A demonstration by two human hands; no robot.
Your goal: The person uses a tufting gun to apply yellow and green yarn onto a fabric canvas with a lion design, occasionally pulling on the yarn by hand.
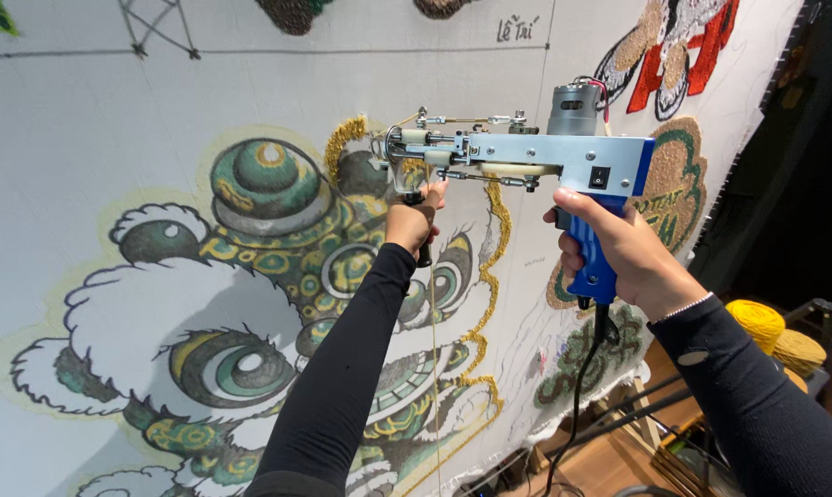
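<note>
A blue tufting gun (563, 161) with a grey motor on top points left at a stretched white cloth (85, 120). My right hand (618, 253) grips its blue rear handle. My left hand (414, 221) is closed on the black front handle under the gun's nose. The needle end touches the cloth near a strip of tufted gold yarn (345, 138). A thin gold yarn strand (433, 368) hangs down past my left forearm. The cloth bears a printed green, gold and white lion-head design (250, 304).
Gold yarn cones (770, 331) stand at the lower right. A black power cord (577, 396) drops from the gun's handle. Finished tufted patches, red and green (673, 55), sit at the cloth's upper right. A wooden frame and floor lie below.
</note>
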